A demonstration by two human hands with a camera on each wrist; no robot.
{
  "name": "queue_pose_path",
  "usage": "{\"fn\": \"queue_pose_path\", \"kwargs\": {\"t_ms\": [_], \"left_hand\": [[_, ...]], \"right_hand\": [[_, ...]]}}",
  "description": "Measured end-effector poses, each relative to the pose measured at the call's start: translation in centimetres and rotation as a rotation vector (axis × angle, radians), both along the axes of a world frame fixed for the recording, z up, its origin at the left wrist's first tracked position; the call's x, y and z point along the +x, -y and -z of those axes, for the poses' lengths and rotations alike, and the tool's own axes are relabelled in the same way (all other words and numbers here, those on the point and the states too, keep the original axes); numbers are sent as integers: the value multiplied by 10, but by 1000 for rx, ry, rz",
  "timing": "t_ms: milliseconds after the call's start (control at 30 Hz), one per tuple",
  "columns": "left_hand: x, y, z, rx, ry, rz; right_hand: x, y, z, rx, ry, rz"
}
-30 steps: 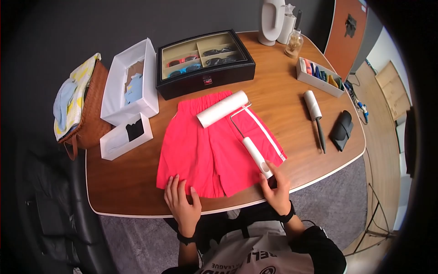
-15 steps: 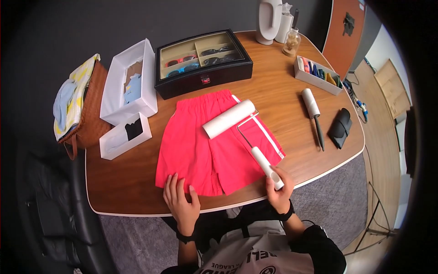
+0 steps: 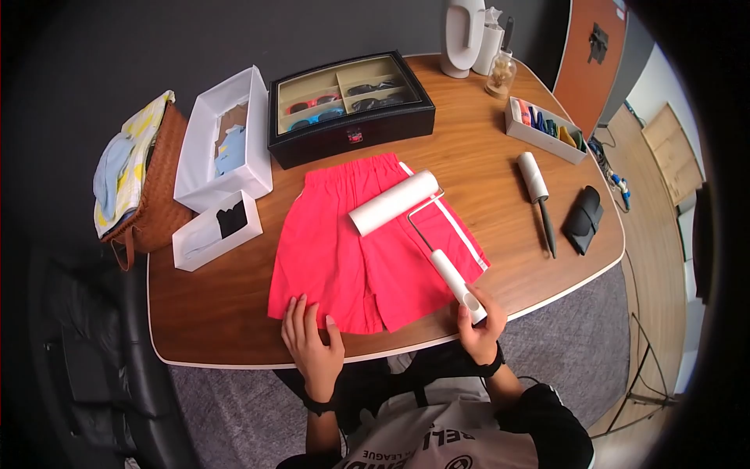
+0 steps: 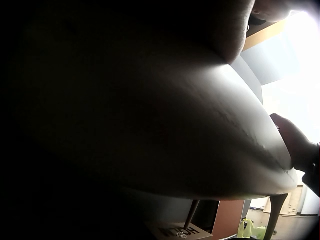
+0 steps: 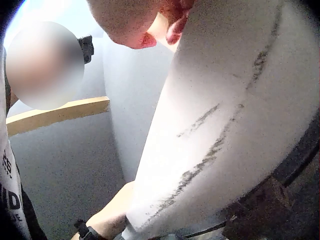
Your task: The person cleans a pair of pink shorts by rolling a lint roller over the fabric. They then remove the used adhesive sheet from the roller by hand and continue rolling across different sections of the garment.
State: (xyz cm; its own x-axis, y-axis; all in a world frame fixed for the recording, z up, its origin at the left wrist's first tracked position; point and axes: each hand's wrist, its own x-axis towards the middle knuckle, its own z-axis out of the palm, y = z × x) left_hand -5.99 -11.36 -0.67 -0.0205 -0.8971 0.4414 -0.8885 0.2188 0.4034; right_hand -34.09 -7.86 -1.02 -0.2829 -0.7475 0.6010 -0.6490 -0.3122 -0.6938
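Bright pink shorts [image 3: 324, 250] with white side stripes lie flat on the wooden table, waistband away from me. A large white lint roller [image 3: 394, 202] lies across their upper right part, its handle slanting down toward me. My right hand [image 3: 479, 332] grips the end of that handle at the table's front edge. On the shorts' lower left hem rests my left hand [image 3: 311, 336], fingers extended. The left wrist view mostly catches the dark table underside [image 4: 150, 125]. In the right wrist view, part of my right hand [image 5: 142, 22] shows above the table's pale underside [image 5: 220, 100].
A black glasses case [image 3: 351, 137], white boxes [image 3: 262, 176] and a wicker basket [image 3: 160, 164] stand back and left. To the right are a smaller lint roller [image 3: 534, 180], a black pouch [image 3: 584, 220] and a box of rolled cloths [image 3: 547, 139]. Behind stands a white vase [image 3: 462, 39].
The large lint roller has shifted slightly right and toward me, with my right hand moving along on its handle. My left hand stays on the hem.
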Motion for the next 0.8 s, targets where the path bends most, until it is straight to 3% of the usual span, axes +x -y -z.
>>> {"fn": "queue_pose_path", "kwargs": {"t_ms": [233, 433, 800], "left_hand": [[1, 0, 1, -7, 5, -2], [1, -1, 0, -6, -2, -7], [1, 0, 0, -6, 1, -9]], "right_hand": [[0, 0, 3, -46, 27, -15], [10, 14, -15, 154, 72, -76], [11, 13, -16, 123, 50, -71]]}}
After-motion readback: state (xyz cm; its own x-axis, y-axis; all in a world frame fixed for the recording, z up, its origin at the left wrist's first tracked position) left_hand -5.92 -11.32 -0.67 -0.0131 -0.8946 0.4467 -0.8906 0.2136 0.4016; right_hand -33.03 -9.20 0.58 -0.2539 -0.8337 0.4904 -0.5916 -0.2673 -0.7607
